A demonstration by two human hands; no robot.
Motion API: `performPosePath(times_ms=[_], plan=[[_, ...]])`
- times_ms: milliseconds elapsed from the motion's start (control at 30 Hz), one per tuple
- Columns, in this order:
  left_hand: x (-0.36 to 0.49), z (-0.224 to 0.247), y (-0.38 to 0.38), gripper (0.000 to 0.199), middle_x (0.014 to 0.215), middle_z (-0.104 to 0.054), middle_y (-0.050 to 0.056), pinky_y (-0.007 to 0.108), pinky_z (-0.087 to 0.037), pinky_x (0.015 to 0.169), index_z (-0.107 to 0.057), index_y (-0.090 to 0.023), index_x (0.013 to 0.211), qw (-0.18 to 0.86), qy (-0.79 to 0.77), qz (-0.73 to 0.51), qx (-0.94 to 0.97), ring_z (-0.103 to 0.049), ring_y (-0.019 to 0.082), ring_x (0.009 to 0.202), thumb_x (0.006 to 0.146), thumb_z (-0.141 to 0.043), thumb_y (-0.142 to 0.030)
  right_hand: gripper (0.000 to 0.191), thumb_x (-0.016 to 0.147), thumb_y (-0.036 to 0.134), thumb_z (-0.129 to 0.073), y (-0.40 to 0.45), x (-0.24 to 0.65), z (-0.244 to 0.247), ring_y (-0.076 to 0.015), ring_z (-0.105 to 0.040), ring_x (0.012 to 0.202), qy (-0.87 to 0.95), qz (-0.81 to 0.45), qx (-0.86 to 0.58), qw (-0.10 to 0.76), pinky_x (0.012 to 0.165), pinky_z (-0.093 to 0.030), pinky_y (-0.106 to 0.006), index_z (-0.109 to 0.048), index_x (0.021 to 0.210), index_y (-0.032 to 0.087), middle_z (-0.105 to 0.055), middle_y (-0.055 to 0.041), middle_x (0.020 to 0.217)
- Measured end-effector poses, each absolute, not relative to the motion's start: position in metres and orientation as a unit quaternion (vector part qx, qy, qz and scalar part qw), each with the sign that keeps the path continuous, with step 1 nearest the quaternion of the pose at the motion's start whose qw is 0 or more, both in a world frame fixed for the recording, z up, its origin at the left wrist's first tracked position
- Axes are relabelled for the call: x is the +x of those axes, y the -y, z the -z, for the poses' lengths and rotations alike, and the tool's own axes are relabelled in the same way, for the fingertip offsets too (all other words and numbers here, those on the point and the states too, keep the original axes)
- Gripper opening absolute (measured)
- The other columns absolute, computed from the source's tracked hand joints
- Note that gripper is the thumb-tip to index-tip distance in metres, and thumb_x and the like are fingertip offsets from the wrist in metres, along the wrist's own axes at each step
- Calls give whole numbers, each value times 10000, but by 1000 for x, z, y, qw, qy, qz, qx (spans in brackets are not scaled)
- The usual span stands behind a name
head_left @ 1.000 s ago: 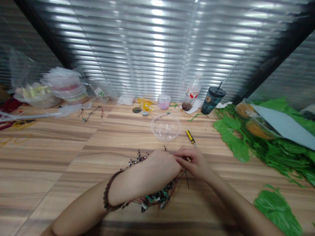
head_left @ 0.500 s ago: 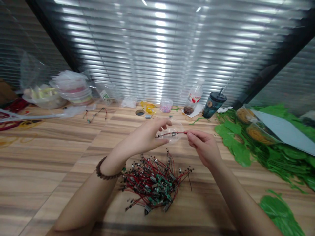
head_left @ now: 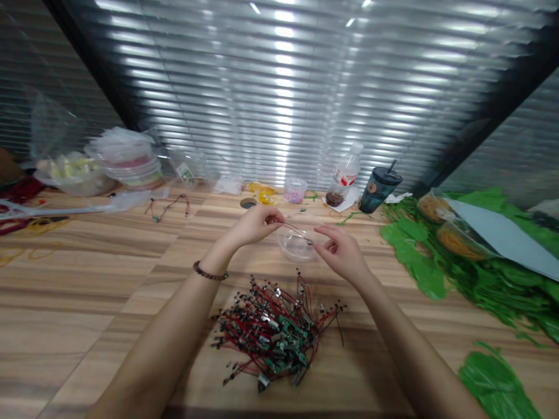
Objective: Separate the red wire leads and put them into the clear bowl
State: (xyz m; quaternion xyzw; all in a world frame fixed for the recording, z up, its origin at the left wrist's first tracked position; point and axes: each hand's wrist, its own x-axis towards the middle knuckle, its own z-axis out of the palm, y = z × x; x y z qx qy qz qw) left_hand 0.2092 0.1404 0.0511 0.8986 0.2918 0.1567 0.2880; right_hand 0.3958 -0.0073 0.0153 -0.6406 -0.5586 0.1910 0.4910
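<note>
The left hand, at the centre of the frame, is pinching a thin wired piece between thumb and fingertips, which are closing together on its red wire. A brown beaded bracelet is circling the left wrist. The wired piece is hanging between the two hands, over a clear plastic bowl that is standing on the wood-patterned table.

The right hand, just right of centre, is holding its thumb and forefinger apart; the thumb tip is lying right beside the dark end of the wired piece. Whether it is touching that end cannot be told.

At the lower centre of the frame, a dense pile of wired parts is lying on the table, showing red and black wires, green boards and small metallic pieces. Further wires are lying at the left, above mid-height.

Beyond the bowl, a yellow packet, a tub of pink beads, a bottle with dark liquid and a dark cup with a straw are standing or lying in a row. Green leaf-shaped pieces are spreading across the right side, with a pale sheet resting above some of them. A stack of plastic containers is occupying the upper left.
</note>
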Motion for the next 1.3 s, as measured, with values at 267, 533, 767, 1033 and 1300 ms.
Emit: performPosePath(times_ms=[267,533,767,1033,1300], plan=[[210,-47,-142,252,864,-660,56,171,-369,674,-665,-96,885,246,-294,-138,913,-505,47,713,780,-474,-223,229,796,336,-588,46,426,-5,-106,-448,515,562,-135,-669,467,465,-362,-227,-678,862,136,-613,-51,693],[194,-55,-145,482,1154,-592,71,268,-451,906,-582,-149,1143,215,-302,-96,924,-553,122,999,679,-468,-89,186,813,271,-575,78,413,13,-129,-529,554,619,-194,-664,373,499,-410,-234,-683,886,139,-616,-43,675],[196,-54,-133,658,1535,-85,43,486,-176,1182,-460,-292,1300,194,-220,8,956,-83,275,1448,667,-563,-141,192,849,264,-573,80,400,26,-185,-609,827,654,-252,-631,332,735,-485,-314,-675,977,165,-680,-85,945],[201,-48,-144,414,1113,-608,80,200,-455,797,-555,-117,1140,237,-295,-95,921,-574,104,925,765,-441,-249,246,903,294,-510,84,395,18,-200,-621,900,661,-331,-600,305,812,-481,-341,-676,1046,181,-694,-74,979],[202,-57,-144,319,747,-643,37,170,-312,619,-673,-111,870,209,-292,-81,930,-476,48,636,829,-434,-318,211,873,285,-540,92,422,10,-174,-627,776,660,-382,-592,261,685,-500,-287,-697,966,178,-704,-61,887]])
